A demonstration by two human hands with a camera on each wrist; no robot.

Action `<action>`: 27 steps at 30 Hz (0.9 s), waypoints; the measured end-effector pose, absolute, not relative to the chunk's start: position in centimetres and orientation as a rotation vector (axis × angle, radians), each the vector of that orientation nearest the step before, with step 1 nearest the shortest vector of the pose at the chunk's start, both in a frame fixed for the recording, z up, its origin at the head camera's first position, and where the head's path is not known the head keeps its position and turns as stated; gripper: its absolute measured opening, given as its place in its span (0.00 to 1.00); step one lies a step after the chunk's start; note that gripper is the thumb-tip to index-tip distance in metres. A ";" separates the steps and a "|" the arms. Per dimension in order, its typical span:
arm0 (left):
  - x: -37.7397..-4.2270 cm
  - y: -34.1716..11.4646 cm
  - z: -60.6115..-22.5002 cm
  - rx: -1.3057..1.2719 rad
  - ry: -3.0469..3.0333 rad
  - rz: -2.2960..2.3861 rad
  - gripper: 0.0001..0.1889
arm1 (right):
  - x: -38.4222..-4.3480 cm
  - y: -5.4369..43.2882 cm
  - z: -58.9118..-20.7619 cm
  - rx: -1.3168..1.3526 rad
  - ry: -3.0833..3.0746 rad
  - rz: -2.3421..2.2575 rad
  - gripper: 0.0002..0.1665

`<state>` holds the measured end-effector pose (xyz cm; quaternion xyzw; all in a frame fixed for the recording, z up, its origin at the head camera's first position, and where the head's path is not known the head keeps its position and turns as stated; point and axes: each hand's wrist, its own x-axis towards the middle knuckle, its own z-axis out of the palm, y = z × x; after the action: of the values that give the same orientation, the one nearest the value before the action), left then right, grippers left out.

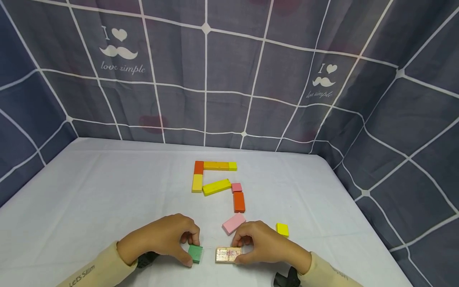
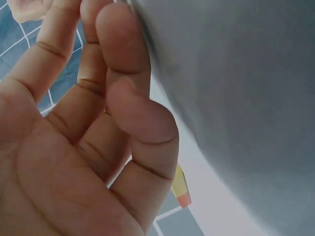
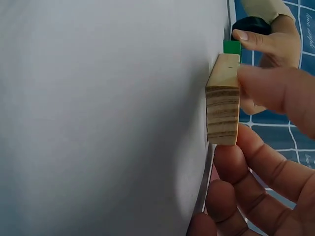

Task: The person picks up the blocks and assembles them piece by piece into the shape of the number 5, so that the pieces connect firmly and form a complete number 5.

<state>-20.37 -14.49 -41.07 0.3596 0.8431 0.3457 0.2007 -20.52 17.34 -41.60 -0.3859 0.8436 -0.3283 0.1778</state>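
Observation:
My left hand (image 1: 168, 237) pinches a small green block (image 1: 195, 253) between its thumb and a finger, low on the white table. In the left wrist view the fingers (image 2: 123, 44) and thumb are curled toward each other, and the block is hidden there. Just to the right, my right hand (image 1: 261, 243) pinches one end of a flat wooden block (image 1: 228, 255) with a printed face. Its striped wood grain shows in the right wrist view. The green and wooden blocks are apart. Beyond the right fingertips lies a pink block (image 1: 234, 223).
Several coloured blocks form a bent line up the table: an orange-red block (image 1: 239, 202), a small pink block (image 1: 236, 187), a slanted yellow block (image 1: 216, 187) and more behind. A loose yellow block (image 1: 282, 230) lies beyond my right wrist. A grey checked curtain (image 1: 229, 79) stands behind the table.

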 end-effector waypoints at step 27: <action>-22.4 -17.1 -40.9 1.019 2.339 1.033 0.15 | -20.2 16.7 -41.3 -1.194 2.510 -0.763 0.16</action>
<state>-22.40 -17.06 -40.86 0.3632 0.8337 0.3683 0.1933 -20.20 16.70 -41.27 -0.4107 0.8636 -0.2624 0.1292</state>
